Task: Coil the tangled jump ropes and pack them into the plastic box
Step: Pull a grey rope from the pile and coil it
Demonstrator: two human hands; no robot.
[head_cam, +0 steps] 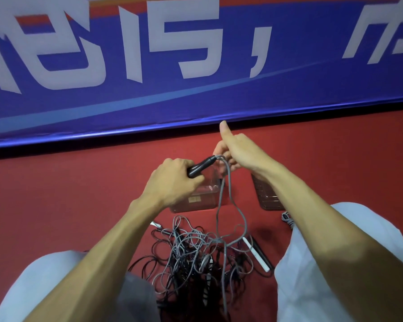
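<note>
1. The tangled ropes [196,259] lie in a heap on the red floor [79,182], between the person's knees.
2. One grey cord [228,196] rises from the heap to a black handle [201,167].
3. The left hand [172,180] grips that handle, fingers clamped round it.
4. The right hand [235,149] curls its fingers on the cord just beside the handle's tip, thumb raised.
5. The clear box [200,201] stands on the floor beyond the heap, under the left hand.
6. A lid [268,196] lies right of it.
7. A white handle [256,254] lies at the heap's right edge.
8. A blue banner [196,89] runs along the floor's far edge.
</note>
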